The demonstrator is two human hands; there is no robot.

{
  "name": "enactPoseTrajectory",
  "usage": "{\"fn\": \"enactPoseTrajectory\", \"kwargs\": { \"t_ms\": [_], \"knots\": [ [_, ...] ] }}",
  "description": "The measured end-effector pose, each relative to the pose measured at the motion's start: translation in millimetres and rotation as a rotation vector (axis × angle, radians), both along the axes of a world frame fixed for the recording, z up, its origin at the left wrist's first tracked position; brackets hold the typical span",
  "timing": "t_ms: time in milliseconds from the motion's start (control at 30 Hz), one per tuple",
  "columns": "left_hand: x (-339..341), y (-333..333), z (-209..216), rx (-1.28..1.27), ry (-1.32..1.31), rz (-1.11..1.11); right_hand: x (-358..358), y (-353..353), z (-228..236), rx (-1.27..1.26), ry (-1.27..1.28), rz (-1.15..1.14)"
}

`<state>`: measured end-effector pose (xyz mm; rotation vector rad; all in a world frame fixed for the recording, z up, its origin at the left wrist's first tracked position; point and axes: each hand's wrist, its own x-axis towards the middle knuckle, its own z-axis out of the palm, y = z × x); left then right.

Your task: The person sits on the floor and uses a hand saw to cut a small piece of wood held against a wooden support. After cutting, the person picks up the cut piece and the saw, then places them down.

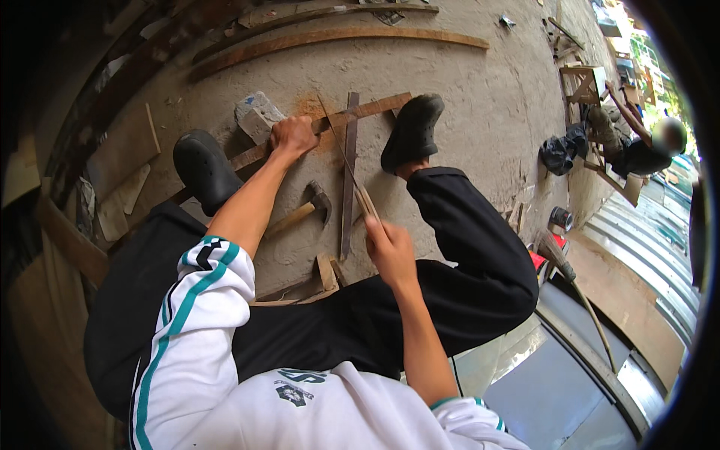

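My left hand [294,136] is closed around a long wooden strip [381,106] that lies slantwise between my feet. Closed on the wooden handle of a handsaw [366,202] is my right hand [391,252]. The thin blade slants up and left across the strip, just right of my left hand, with orange sawdust [313,105] on the ground around it. A second, darker strip [347,217] crosses the first beside the blade. Between my arms, a hammer [289,220] lies on the ground, and a pale block [257,118] rests by my left hand.
My black clogs [201,169] stand at both ends of the strip. Long boards [337,36] lie farther off, with wood scraps [124,172] at left. At right are a black bag [562,150], a brush-like tool [556,256], metal sheets [637,232] and another person [637,142].
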<state>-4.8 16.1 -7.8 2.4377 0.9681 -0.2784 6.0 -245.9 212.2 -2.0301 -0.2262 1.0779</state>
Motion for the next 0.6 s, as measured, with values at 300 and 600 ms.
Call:
{"fn": "enactPoseTrajectory", "kwargs": {
  "t_ms": [300, 600],
  "knots": [
    [9, -2, 10, -0.028, 0.072, -0.033, 8, 9, -26, 0.004, -0.128, 0.073],
    [17, -10, 22, -0.057, 0.034, -0.066, 42, 67, -60, -0.072, -0.162, 0.027]
  ]
}}
